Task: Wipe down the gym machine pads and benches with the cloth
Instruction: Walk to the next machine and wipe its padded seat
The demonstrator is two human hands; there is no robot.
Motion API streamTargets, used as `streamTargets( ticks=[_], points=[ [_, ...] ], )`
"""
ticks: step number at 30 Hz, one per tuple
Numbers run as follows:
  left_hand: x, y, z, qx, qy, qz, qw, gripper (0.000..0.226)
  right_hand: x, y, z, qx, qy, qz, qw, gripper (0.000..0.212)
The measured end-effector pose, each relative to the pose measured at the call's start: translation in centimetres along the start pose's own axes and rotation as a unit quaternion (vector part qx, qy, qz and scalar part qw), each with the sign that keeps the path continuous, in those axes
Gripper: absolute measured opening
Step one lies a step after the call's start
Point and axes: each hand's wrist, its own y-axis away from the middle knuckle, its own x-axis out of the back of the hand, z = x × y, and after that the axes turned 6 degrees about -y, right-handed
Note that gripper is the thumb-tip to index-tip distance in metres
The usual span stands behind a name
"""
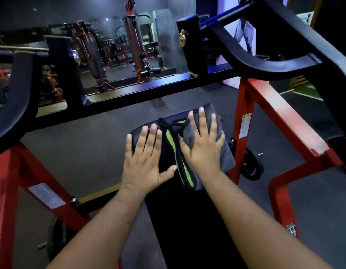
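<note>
The person is leaning over a black padded bench (187, 220), and both hands are lying flat at its far end. The left hand (144, 162) is resting with straight, spread fingers directly on the bare black pad, near the left edge, and it is grasping nothing. The right hand (202, 145) is also released, with straight fingers, and it is pressing down on a grey cloth (225, 156). The cloth is lying folded on the far right part of the bench, and its right side is hanging a little over the edge of the pad. A black and green trim (175, 150) is running along the left border of the cloth, between the two hands. The left thumb is reaching close to this trim.

The bench is standing inside a red frame (269, 105) with black curved arms (265, 63) above it. A black weight plate (252, 166) is sitting low on the frame, just to the right of the cloth. Other gym machines (133, 43) are standing far behind on the dark floor (86, 136).
</note>
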Motion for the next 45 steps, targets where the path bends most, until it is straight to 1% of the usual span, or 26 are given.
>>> streamTargets(
  ticks=[4,5,7,10,11,12,14,16,17,18,19,22,23,24,26,27,29,31,33,35,37,39,40,41,43,45],
  points=[
    [0.6,0.1,-0.2,-0.013,0.013,-0.014,1.0,0.1,-1.3,9.7,1.8,0.019,0.015,-0.027,0.999,0.084],
    [0.9,0.3,-0.3,-0.009,0.02,-0.02,1.0,0.1,-1.5,9.9,2.0,0.026,0.018,-0.035,0.999,0.084],
    [1.4,0.7,-0.5,-0.014,0.04,-0.027,0.999,0.099,-1.1,5.8,1.3,0.0,0.003,-0.02,1.0,0.081],
    [2.0,2.3,-1.9,-0.013,0.075,-0.02,0.997,0.1,0.0,-2.5,-3.4,-0.149,-0.061,0.036,0.986,0.078],
    [2.2,2.7,-2.5,-0.008,0.102,-0.018,0.995,0.1,-0.3,-3.2,-5.4,-0.158,-0.061,0.045,0.985,0.08],
    [2.3,3.3,-3.1,0.004,0.137,-0.015,0.99,0.1,-0.9,-2.5,-7.4,-0.116,-0.05,0.052,0.991,0.083],
    [2.2,4.3,-4.2,0.047,0.212,-0.005,0.976,0.103,-2.3,1.4,-10.7,0.055,0.005,0.012,0.998,0.088],
    [2.0,5.8,-5.1,0.075,0.238,-0.01,0.968,0.103,-2.4,2.6,-9.6,0.194,0.044,-0.02,0.98,0.093],
    [2.0,6.5,-5.6,0.072,0.232,-0.01,0.97,0.101,-2.1,1.6,-8.1,0.224,0.049,-0.017,0.973,0.095],
    [1.9,7.2,-6.1,0.063,0.223,-0.014,0.973,0.1,-1.7,0.3,-6.9,0.217,0.044,-0.004,0.975,0.096],
    [2.0,7.4,-6.3,0.053,0.214,-0.022,0.975,0.098,-1.1,-1.0,-5.9,0.178,0.036,0.013,0.983,0.093],
    [2.2,7.6,-6.1,0.036,0.2,-0.036,0.978,0.099,-1.8,0.7,-7.1,0.026,-0.003,0.041,0.999,0.083],
    [2.3,7.3,-5.8,0.031,0.201,-0.032,0.979,0.099,-2.5,3.2,-8.2,0.017,-0.017,0.042,0.999,0.083],
    [2.4,7.0,-5.6,0.023,0.199,-0.029,0.979,0.099,-3.3,6.1,-8.8,0.036,-0.025,0.028,0.999,0.084],
    [2.4,6.1,-5.0,0.0,0.176,-0.026,0.984,0.098,-4.5,11.9,-6.9,0.081,-0.02,-0.003,0.997,0.085],
    [2.4,5.5,-4.7,-0.018,0.155,-0.027,0.987,0.098,-4.9,14.0,-4.7,0.077,-0.014,-0.003,0.997,0.084],
    [2.3,4.3,-3.7,-0.072,0.106,-0.027,0.991,0.098,-4.8,16.2,-0.6,0.006,-0.017,0.018,1.0,0.079],
    [2.2,2.6,-3.0,-0.13,0.049,-0.007,0.99,0.097,-3.9,14.0,0.7,-0.091,-0.049,0.041,0.994,0.076],
    [2.2,0.1,-2.5,-0.19,-0.002,0.012,0.982,0.096,-2.6,8.3,-0.4,-0.164,-0.068,0.077,0.981,0.076],
    [1.9,-2.2,-2.0,-0.214,-0.032,0.03,0.976,0.095,-1.5,2.3,-1.8,-0.174,-0.071,0.085,0.979,0.078],
    [1.6,-3.5,-1.6,-0.217,-0.046,0.038,0.974,0.098,-1.0,0.8,-1.8,-0.146,-0.069,0.077,0.984,0.079],
    [0.7,-3.5,-1.1,-0.225,-0.067,0.069,0.97,0.102,-1.7,4.2,0.3,-0.104,-0.068,0.089,0.988,0.077],
    [0.6,-3.3,-1.0,-0.228,-0.073,0.07,0.968,0.102,-2.2,7.4,1.5,-0.103,-0.074,0.091,0.988,0.078],
    [0.7,-3.3,-0.9,-0.23,-0.076,0.066,0.968,0.102,-2.8,10.9,2.7,-0.119,-0.089,0.096,0.984,0.08],
    [0.8,-3.3,-1.0,-0.222,-0.083,0.059,0.97,0.1,-3.8,16.9,3.8,-0.193,-0.14,0.108,0.965,0.084],
    [0.8,-3.4,-0.9,-0.209,-0.098,0.056,0.971,0.099,-4.4,19.3,3.8,-0.257,-0.166,0.107,0.946,0.083]
  ],
)
